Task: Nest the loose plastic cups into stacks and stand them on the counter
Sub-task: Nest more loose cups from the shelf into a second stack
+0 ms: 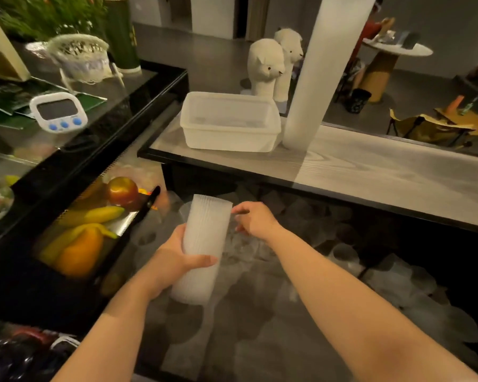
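Note:
My left hand (174, 260) grips a short stack of nested translucent cups (204, 238) around its middle, holding it over a dark bin. My right hand (255, 220) is just right of the stack's top rim, fingers curled down among the loose clear cups (384, 274) that fill the bin; whether it holds one is hidden by blur. A very tall finished stack of cups (323, 73) stands on the grey wood-grain counter (384, 172) at the back.
A white plastic tub (229, 122) sits on the counter left of the tall stack. A black display case (116, 128) on the left carries a white timer (58, 111); fruit (86, 230) lies in its lower tray. Two white plush animals (273, 64) stand beyond the counter.

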`<state>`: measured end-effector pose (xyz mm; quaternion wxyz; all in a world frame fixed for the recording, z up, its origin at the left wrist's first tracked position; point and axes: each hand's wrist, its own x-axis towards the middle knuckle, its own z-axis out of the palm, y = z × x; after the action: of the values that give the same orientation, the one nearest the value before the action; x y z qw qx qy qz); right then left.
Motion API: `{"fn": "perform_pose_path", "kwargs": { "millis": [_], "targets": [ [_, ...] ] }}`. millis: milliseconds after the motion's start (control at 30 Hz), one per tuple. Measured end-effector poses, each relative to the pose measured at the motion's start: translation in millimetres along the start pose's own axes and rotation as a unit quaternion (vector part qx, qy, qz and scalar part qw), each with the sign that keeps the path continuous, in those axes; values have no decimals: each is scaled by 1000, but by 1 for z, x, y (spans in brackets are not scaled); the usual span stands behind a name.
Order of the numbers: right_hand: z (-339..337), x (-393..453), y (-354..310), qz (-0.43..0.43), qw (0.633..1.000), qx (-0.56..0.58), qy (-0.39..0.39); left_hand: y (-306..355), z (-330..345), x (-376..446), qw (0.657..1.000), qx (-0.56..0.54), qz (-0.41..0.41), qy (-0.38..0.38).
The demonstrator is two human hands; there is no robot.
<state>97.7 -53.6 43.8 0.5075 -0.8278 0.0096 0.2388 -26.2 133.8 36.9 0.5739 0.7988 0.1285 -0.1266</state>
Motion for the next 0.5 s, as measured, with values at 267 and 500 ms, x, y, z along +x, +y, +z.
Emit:
{"fn": "perform_pose_path", "kwargs": {
  "millis": [267,500],
  "targets": [
    [42,43,-3,91,993,62,-30,-14,-34,-6,1000,7,1,30],
    [35,41,11,5,996,-47,78,-17,-40,-1,999,12,-2,34]
  ]
}}
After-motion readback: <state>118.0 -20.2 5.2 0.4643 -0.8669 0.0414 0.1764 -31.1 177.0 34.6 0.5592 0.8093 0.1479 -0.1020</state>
